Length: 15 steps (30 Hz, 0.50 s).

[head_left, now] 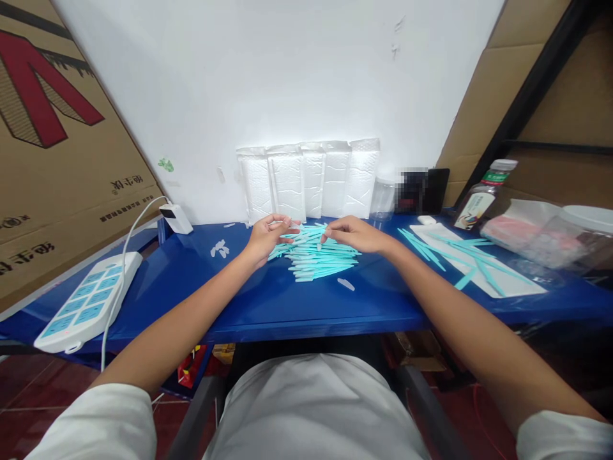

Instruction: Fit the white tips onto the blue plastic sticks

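A heap of thin turquoise sticks with pale, translucent tips (pixel 323 259) lies on the blue table (pixel 287 310). Over the heap's left side, my left hand (pixel 269 239) is closed in a pinch, with a small whitish piece at its fingertips too fine to name. My right hand (pixel 353 234) is pinched too, just above the right part of the heap; what sits between its fingers is too small to make out. One loose translucent cap-like piece (pixel 345 283) rests in front of the heap. Several similar small pieces (pixel 219 248) lie to the left.
White bubble mailers (pixel 287 182) lean on the wall behind. At left are a power strip (pixel 89 300) and a white charger (pixel 176 218). On the right, more turquoise sticks lie around a white sheet (pixel 514 281), near a bottle (pixel 483 195) and a clear jar (pixel 579 233).
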Tool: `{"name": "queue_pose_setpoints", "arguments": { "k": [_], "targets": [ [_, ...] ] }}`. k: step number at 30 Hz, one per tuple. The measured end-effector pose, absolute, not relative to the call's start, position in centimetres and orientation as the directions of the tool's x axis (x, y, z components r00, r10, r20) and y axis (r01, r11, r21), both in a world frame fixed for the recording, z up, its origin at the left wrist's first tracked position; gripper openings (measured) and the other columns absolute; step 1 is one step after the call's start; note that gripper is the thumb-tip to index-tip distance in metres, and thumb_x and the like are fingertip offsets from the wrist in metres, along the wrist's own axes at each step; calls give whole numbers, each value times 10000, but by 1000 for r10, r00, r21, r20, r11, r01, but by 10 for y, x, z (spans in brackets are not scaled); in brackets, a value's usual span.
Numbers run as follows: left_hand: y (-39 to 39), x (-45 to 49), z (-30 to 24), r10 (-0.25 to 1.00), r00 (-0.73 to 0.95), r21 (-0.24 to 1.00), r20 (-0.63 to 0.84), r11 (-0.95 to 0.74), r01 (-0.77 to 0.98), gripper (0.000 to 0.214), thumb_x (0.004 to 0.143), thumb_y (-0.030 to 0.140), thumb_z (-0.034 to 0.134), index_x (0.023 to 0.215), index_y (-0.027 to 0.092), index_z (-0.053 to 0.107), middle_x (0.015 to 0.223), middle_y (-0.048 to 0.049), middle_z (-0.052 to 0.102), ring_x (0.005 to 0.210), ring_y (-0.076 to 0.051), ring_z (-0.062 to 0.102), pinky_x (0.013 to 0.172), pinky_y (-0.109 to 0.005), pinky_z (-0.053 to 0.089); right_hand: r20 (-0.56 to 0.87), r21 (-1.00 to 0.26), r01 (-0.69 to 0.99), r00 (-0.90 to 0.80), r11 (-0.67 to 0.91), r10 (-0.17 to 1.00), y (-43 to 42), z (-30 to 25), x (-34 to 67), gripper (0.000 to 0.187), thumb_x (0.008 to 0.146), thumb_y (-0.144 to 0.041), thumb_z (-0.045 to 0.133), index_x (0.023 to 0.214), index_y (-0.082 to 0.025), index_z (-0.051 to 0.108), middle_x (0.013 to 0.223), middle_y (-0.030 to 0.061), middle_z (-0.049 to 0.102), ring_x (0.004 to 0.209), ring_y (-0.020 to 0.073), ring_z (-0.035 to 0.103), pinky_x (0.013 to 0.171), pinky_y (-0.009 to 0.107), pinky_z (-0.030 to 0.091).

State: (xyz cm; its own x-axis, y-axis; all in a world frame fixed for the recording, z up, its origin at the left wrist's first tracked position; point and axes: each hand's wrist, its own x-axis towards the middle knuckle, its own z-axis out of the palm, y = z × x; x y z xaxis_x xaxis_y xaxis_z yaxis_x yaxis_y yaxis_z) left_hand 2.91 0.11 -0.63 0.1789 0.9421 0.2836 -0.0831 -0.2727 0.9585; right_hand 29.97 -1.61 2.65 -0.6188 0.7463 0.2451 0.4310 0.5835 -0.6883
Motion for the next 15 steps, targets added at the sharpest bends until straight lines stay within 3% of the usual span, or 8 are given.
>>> {"name": "queue_pose_setpoints", "arguments": {
  "k": [15],
  "targets": [
    [-12, 42, -4, 952, 156, 964, 262, -251, -88, 445, 778, 492, 861, 956, 158, 627, 985, -124, 792, 965, -293, 783, 730, -343, 632, 278, -690, 424, -594, 587, 755, -17, 26, 296, 400, 972, -432, 547, 964, -128, 806, 592, -42, 437, 554, 103, 309, 567, 290, 238]
  ]
}}
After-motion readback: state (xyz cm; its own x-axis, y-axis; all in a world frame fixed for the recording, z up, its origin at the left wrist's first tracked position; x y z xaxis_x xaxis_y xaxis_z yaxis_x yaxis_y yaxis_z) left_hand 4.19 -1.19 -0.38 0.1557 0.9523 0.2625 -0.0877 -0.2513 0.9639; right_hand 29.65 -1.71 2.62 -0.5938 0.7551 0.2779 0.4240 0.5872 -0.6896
